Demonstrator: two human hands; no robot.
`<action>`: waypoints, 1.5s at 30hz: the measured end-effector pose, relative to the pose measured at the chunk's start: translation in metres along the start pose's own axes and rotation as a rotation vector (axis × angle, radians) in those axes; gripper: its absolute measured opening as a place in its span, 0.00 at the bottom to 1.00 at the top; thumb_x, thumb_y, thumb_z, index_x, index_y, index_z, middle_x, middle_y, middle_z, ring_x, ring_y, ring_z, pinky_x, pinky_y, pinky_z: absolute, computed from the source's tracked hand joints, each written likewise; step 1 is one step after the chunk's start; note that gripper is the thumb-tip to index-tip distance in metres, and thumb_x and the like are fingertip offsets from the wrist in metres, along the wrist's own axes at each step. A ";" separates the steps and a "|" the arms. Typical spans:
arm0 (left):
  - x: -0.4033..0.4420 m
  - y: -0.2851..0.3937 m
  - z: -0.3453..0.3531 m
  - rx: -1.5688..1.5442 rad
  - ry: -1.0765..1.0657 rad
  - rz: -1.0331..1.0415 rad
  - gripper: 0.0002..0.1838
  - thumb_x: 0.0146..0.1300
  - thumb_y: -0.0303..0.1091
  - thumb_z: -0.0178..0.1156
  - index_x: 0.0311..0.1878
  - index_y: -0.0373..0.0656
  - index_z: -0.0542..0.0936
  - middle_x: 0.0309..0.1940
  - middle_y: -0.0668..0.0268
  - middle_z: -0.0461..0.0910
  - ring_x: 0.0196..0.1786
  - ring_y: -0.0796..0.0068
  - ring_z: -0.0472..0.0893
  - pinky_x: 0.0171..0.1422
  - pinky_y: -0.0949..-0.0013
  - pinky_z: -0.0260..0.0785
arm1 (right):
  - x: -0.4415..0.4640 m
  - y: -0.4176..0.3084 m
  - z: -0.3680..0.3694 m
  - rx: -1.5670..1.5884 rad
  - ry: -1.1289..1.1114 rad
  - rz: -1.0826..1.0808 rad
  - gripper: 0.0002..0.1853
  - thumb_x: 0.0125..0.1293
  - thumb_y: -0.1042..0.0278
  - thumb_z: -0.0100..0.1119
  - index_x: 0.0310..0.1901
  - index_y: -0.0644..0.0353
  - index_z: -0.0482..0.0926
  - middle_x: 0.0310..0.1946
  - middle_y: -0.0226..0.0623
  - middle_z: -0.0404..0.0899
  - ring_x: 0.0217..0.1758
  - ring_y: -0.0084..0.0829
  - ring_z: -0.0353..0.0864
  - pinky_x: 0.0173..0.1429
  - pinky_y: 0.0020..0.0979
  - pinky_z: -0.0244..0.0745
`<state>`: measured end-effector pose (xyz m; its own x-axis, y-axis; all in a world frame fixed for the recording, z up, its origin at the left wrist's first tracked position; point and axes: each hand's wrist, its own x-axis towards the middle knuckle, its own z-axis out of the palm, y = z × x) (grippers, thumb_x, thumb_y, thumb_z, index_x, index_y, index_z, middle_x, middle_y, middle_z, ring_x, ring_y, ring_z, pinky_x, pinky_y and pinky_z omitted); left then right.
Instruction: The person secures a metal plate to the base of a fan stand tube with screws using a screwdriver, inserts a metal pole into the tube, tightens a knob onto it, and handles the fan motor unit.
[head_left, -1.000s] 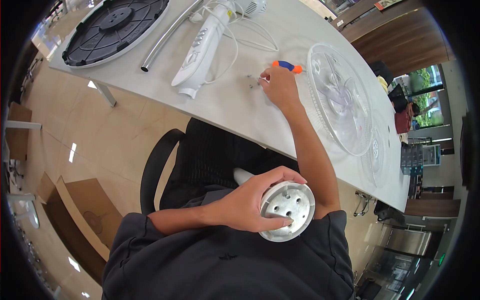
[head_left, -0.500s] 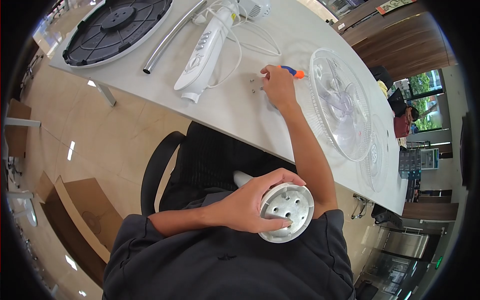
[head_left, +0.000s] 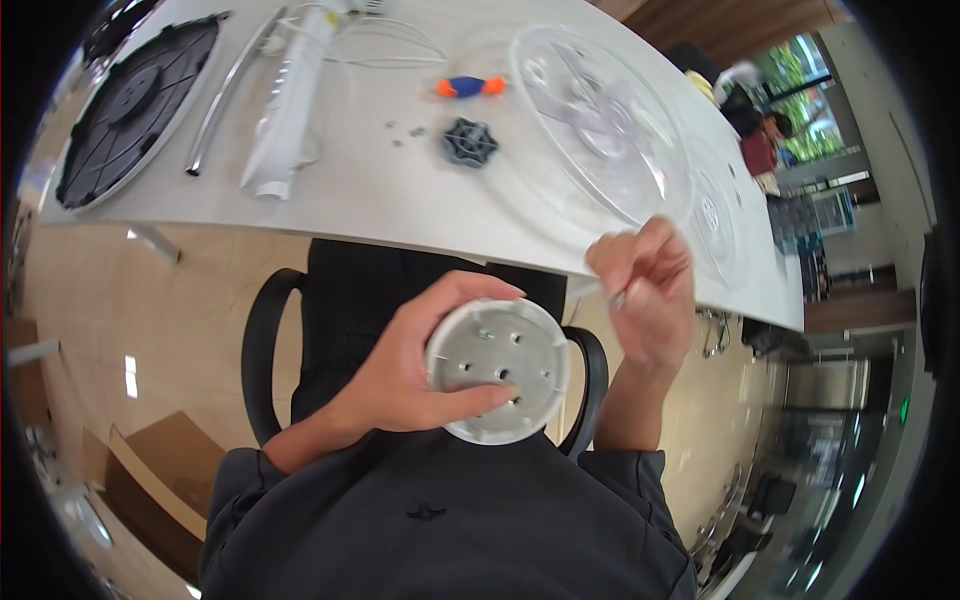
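Bench (head_left: 385, 195) beyond the cap (head_left: 485, 355); clasping it with left hand (head_left: 405, 365), beside it pinching a metal bit (head_left: 620, 299) with right hand (head_left: 652, 295); droppable if pinched loosely.

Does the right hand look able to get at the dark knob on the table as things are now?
Probably yes: the dark knob lies uncovered on the table, though the right hand holds a small metal piece.
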<state>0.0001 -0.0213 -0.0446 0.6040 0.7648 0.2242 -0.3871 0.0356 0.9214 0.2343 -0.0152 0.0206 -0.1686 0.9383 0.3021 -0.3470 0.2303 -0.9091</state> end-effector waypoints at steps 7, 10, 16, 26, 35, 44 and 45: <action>-0.002 0.002 0.027 0.007 0.025 -0.099 0.37 0.48 0.30 0.75 0.63 0.38 0.70 0.52 0.62 0.79 0.56 0.75 0.78 0.63 0.69 0.69 | -0.079 -0.001 0.015 -0.115 0.162 0.162 0.13 0.56 0.86 0.71 0.40 0.63 0.79 0.33 0.32 0.83 0.36 0.20 0.81 0.42 0.23 0.75; -0.003 0.000 0.036 0.016 0.016 -0.100 0.37 0.48 0.31 0.75 0.63 0.38 0.70 0.53 0.61 0.79 0.57 0.75 0.78 0.63 0.69 0.69 | -0.090 -0.003 0.016 -0.163 0.184 0.170 0.13 0.56 0.84 0.72 0.40 0.62 0.79 0.33 0.31 0.83 0.36 0.18 0.80 0.41 0.21 0.73; -0.003 -0.001 0.040 0.039 0.025 -0.109 0.38 0.47 0.31 0.75 0.63 0.38 0.70 0.53 0.62 0.78 0.57 0.74 0.78 0.63 0.69 0.68 | -0.097 -0.011 0.015 -0.311 0.201 0.198 0.12 0.55 0.83 0.73 0.39 0.62 0.81 0.32 0.29 0.83 0.34 0.15 0.78 0.38 0.19 0.69; 0.000 -0.002 0.032 0.003 0.045 -0.085 0.38 0.48 0.31 0.75 0.63 0.38 0.70 0.54 0.62 0.77 0.58 0.75 0.77 0.64 0.69 0.68 | -0.088 -0.012 0.031 -0.815 0.179 0.003 0.11 0.52 0.81 0.74 0.37 0.59 0.86 0.30 0.30 0.82 0.33 0.23 0.79 0.36 0.22 0.71; -0.005 -0.001 0.026 0.010 0.073 -0.044 0.38 0.48 0.32 0.75 0.63 0.38 0.70 0.53 0.62 0.78 0.57 0.75 0.78 0.63 0.68 0.69 | -0.093 0.004 0.040 -1.108 0.203 -0.258 0.12 0.50 0.78 0.77 0.37 0.57 0.88 0.32 0.31 0.76 0.29 0.25 0.76 0.30 0.25 0.71; -0.005 -0.002 0.030 0.034 0.049 -0.024 0.38 0.48 0.32 0.75 0.63 0.38 0.70 0.53 0.61 0.78 0.58 0.74 0.78 0.64 0.68 0.69 | -0.097 0.003 0.033 -1.221 0.206 -0.355 0.14 0.44 0.73 0.82 0.33 0.60 0.88 0.32 0.35 0.78 0.29 0.24 0.76 0.31 0.24 0.69; -0.005 -0.001 0.030 0.033 0.054 -0.026 0.38 0.48 0.32 0.75 0.63 0.38 0.70 0.53 0.61 0.78 0.58 0.74 0.78 0.64 0.68 0.69 | -0.093 -0.001 0.036 -1.157 0.219 -0.301 0.14 0.44 0.72 0.83 0.33 0.59 0.87 0.32 0.35 0.77 0.30 0.24 0.76 0.31 0.24 0.69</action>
<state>0.0185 -0.0442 -0.0370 0.5748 0.7974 0.1838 -0.3482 0.0352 0.9368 0.2174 -0.1117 0.0039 -0.0248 0.8056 0.5919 0.7019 0.4357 -0.5635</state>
